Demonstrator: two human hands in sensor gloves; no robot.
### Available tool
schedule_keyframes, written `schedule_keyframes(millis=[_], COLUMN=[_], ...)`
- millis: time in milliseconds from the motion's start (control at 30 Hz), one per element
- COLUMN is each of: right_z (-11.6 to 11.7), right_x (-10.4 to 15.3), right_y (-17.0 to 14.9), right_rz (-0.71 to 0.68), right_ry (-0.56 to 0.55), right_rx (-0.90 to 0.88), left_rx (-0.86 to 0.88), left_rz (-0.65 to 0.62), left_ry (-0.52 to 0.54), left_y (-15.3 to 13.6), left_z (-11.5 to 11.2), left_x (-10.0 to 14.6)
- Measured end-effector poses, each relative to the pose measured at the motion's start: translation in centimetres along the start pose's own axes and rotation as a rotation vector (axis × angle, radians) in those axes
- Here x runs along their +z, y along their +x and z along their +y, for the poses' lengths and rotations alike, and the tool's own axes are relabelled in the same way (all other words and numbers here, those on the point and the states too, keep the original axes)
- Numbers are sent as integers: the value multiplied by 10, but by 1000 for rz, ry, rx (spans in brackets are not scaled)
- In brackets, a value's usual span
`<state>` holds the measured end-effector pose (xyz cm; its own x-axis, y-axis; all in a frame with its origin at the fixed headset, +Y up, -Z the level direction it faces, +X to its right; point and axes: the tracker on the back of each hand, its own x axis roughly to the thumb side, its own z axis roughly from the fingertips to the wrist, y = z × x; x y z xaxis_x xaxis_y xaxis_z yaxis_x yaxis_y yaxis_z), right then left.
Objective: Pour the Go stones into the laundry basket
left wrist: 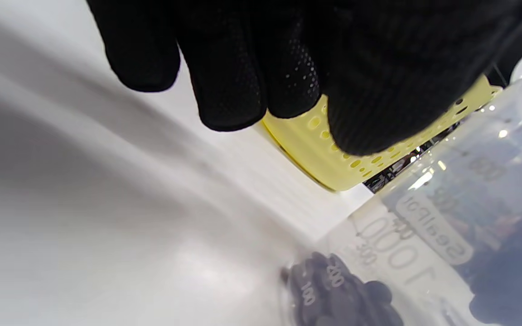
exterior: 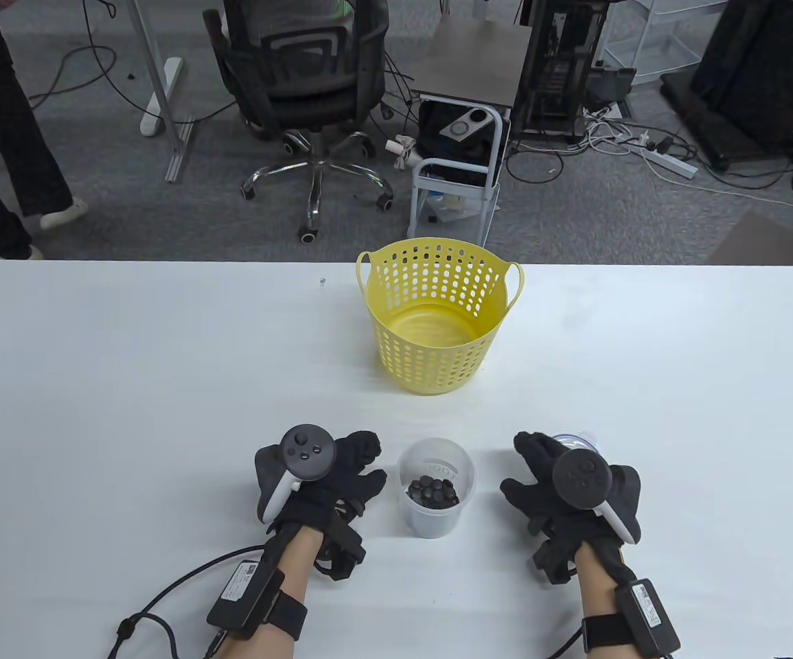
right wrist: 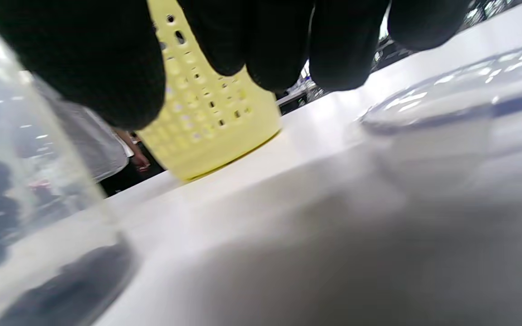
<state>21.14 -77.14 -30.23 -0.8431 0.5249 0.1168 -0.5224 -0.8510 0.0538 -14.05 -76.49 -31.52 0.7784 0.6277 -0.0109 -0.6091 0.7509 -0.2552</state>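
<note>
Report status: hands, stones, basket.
Left hand and right hand open, flanking the cup, neither gripping. Go stones in cup. Yellow basket upright beyond. Path unobstructed.

Grey carpet [exterior: 128, 206], black office chair [exterior: 307, 89], tangled cables [exterior: 643, 147].

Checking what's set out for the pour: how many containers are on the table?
2. The yellow basket stands at the table's far middle; the clear cup holding dark stones stands nearer, between the two hands. A clear lid-like piece lies partly hidden behind the right hand.
</note>
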Motion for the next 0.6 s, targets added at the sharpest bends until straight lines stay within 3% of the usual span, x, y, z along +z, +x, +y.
schedule_keyframes(millis=[167, 300, 600], right_z=[13, 23, 39], right_x=[-3, -3, -4], right_y=[12, 20, 28], right_rz=[-75, -113, -127], right_ry=[174, 252, 333], right_rx=[-95, -193, -276], left_rx=[-30, -81, -193], left_rz=[-21, -63, -238], left_ry=[-142, -264, -249], left_y=[3, 6, 16], left_z=[-3, -13, -29], left_x=[0, 0, -1])
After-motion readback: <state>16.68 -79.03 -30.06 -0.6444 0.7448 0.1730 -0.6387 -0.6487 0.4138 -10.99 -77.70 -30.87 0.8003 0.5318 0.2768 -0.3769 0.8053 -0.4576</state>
